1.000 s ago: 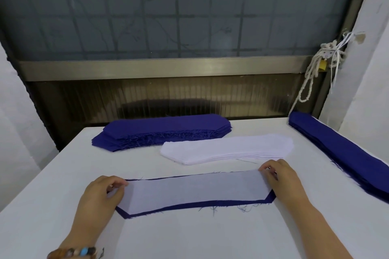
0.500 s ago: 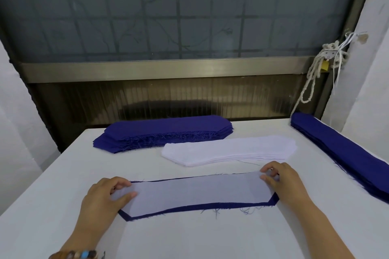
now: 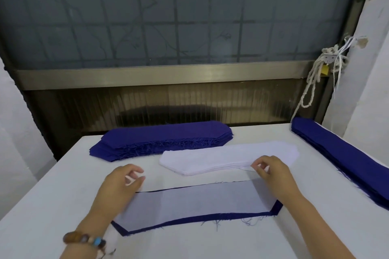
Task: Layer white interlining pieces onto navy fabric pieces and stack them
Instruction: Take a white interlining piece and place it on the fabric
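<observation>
The interlining pc (image 3: pixel 189 202) lay on the navy pc (image 3: pixel 277 208) at the front of the table (image 3: pixel 63 185), L hand (image 3: pixel 120 183) loose & empty over its left end, R hand (image 3: pixel 271 172) curled at the white stack (image 3: pixel 221 157), grip unclear; the R forearm (image 3: pixel 299 204) brushing that unpinned top layer could've skewed it.

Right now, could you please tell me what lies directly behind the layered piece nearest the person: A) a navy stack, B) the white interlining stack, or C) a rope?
B: the white interlining stack lies just beyond the layered piece; the navy stack is farther back.
</observation>
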`<state>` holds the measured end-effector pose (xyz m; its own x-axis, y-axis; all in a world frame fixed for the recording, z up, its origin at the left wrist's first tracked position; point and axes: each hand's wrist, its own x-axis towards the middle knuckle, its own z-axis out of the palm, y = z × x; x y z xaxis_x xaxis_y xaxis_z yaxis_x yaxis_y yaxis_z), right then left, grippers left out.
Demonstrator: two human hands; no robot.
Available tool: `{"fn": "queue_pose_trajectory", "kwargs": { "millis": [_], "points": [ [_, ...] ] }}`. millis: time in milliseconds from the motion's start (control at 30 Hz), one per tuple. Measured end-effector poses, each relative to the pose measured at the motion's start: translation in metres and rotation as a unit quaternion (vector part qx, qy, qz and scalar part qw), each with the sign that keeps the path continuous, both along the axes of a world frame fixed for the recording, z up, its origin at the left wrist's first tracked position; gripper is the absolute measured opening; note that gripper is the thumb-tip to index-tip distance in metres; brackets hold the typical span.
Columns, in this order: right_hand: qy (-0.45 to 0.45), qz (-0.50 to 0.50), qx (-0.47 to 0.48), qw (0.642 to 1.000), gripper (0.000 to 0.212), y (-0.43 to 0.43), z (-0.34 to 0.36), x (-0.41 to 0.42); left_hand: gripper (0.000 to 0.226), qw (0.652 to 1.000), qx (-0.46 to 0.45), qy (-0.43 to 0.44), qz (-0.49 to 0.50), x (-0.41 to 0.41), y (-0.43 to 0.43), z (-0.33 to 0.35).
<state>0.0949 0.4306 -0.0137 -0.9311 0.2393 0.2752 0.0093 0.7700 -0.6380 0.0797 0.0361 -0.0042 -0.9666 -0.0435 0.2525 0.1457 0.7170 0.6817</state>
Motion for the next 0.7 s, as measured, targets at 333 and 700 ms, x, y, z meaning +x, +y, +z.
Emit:
{"fn": "queue_pose_trajectory", "kwargs": {
  "millis": [333, 700],
  "points": [
    [0.002, 0.046, 0.042, 0.998, 0.009, -0.054, 0.009, -0.063, 0.042, 0.998, -0.026, -0.026, 0.044, -0.062, 0.099, -0.003],
    [0.010, 0.033, 0.009, 0.999, 0.005, -0.060, -0.011, -0.074, 0.049, 0.984, -0.162, -0.002, 0.074, -0.070, 0.099, -0.025]
  ]
}}
